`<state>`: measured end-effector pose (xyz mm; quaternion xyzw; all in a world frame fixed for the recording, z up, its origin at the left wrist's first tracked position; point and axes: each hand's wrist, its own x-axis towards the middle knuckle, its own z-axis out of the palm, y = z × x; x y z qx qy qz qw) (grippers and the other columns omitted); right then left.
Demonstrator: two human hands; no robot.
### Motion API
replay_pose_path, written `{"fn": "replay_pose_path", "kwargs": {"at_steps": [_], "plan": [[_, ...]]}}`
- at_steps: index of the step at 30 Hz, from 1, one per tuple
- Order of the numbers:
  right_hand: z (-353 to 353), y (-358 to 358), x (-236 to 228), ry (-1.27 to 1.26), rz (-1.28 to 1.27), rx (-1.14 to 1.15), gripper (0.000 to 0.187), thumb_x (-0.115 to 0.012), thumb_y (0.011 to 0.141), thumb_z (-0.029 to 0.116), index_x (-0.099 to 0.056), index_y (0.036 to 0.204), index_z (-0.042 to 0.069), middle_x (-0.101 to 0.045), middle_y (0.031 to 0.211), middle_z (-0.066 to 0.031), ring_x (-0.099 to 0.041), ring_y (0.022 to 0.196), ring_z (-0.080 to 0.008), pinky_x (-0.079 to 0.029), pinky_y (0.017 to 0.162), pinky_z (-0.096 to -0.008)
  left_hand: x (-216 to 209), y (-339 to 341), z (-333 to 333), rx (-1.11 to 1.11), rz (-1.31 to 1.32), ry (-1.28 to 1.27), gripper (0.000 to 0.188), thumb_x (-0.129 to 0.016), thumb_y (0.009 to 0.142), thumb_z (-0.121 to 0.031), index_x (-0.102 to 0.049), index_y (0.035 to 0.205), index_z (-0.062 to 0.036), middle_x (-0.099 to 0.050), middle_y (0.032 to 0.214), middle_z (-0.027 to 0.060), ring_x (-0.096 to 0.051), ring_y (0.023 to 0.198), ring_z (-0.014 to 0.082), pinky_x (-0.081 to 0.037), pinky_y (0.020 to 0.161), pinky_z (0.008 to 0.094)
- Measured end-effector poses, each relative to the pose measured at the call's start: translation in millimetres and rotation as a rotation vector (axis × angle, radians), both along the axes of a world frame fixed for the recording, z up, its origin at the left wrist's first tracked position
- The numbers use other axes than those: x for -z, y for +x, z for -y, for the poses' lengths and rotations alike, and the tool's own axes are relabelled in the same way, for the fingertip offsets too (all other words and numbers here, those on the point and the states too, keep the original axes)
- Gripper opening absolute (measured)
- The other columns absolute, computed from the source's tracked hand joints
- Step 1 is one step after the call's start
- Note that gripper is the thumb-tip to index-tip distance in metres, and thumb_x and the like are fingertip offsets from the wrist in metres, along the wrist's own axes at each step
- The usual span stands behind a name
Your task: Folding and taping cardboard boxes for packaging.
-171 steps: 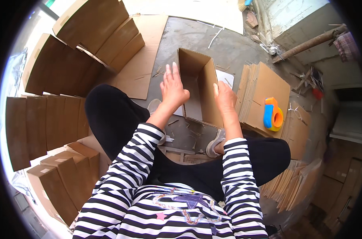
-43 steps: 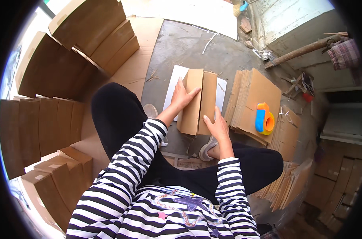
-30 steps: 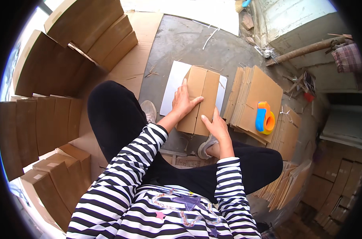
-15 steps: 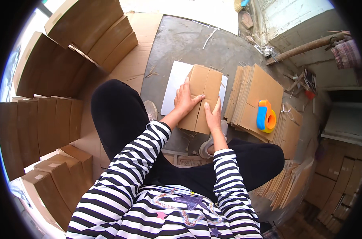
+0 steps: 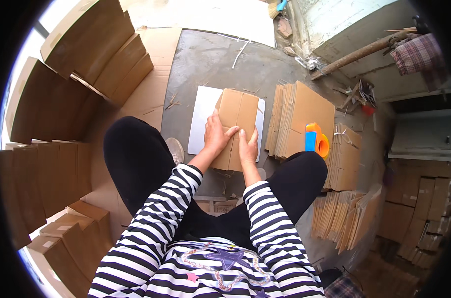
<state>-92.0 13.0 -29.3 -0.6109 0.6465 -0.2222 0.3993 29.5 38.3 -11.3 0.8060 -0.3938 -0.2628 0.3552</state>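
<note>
A closed brown cardboard box [image 5: 230,107], with a seam running along its top, stands partly over a white board [image 5: 199,116] on the floor between my legs. My left hand [image 5: 217,133] grips the box from its left side, thumb lying on the top. From the right side my right hand [image 5: 247,148] holds it, thumb also on top, close to the other thumb. To the right, an orange and blue tape dispenser [image 5: 311,136] rests on a stack of flattened cardboard boxes [image 5: 297,111]; my right knee hides its lower edge.
Large brown cartons [image 5: 79,42] are piled along the left. More bundled flat cardboard [image 5: 345,159] and loose flat pieces [image 5: 342,218] stand on the right. A wooden pole [image 5: 359,54] with checked cloth [image 5: 419,53] juts out at upper right. A white strip [image 5: 241,53] lies on the floor.
The whole view has shifted, so most things appear further left. My right knee has come up and inward, now overlapping the tape dispenser's lower edge. Both hands keep their hold on the box.
</note>
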Motion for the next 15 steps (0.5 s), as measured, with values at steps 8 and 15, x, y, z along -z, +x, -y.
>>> {"fn": "replay_pose_path", "kwargs": {"at_steps": [8, 15], "plan": [[-10, 23, -14, -0.471, -0.211, 0.050, 0.054, -0.052, 0.083, 0.026, -0.037, 0.131, 0.004, -0.041, 0.130, -0.0189, -0.040, 0.119, -0.0342, -0.033, 0.098, -0.0428, -1, -4, 1, -0.031, 0.033, -0.012, 0.090, -0.074, 0.068, -0.040, -0.025, 0.133, -0.0003, -0.042, 0.122, 0.0206, -0.043, 0.113, 0.0358, -0.038, 0.094, 0.0416], [-12, 41, -20, -0.554, -0.167, -0.038, 0.039, -0.046, 0.080, 0.007, -0.048, 0.117, -0.005, -0.035, 0.135, -0.0213, -0.029, 0.128, -0.0373, -0.023, 0.106, -0.0435, -3, -5, 3, -0.033, -0.017, 0.027, 0.091, -0.074, 0.068, -0.038, -0.025, 0.133, 0.0022, -0.041, 0.124, 0.0190, -0.041, 0.115, 0.0344, -0.038, 0.095, 0.0393]]}}
